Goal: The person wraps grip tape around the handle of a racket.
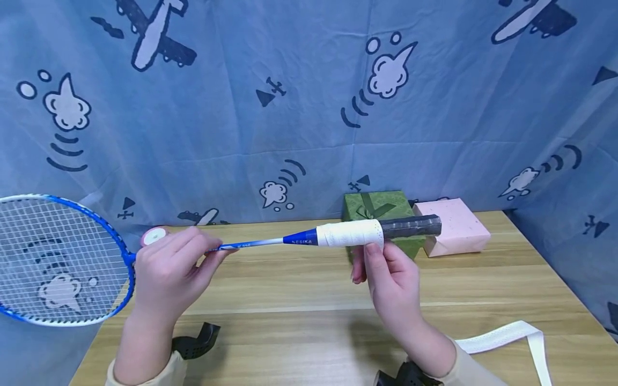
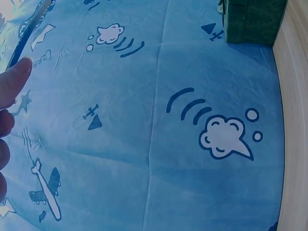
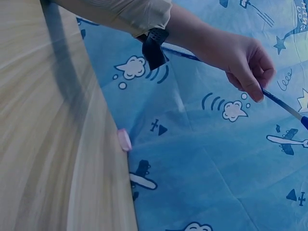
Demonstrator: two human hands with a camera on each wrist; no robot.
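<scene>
A blue and white badminton racket (image 1: 300, 237) is held level above the table, its strung head at the left. My left hand (image 1: 169, 268) pinches the shaft near the head, and the right wrist view also shows this left hand (image 3: 245, 62). White grip tape (image 1: 347, 234) covers the upper handle; the lower part is bare black (image 1: 410, 226). My right hand (image 1: 393, 279) is just below the handle, its thumb on the lower edge of the tape near where the wrap ends, its fingers curled beneath. In the left wrist view, left-hand fingers (image 2: 12, 86) show beside the shaft.
A loose white strip (image 1: 512, 333) extends from behind the right forearm across the wooden table (image 1: 289, 321). At the back stand a green box with a ribbon (image 1: 376, 202) and a pink box (image 1: 456, 228). A pink round roll (image 1: 153, 236) is behind the left hand. Blue printed cloth hangs behind.
</scene>
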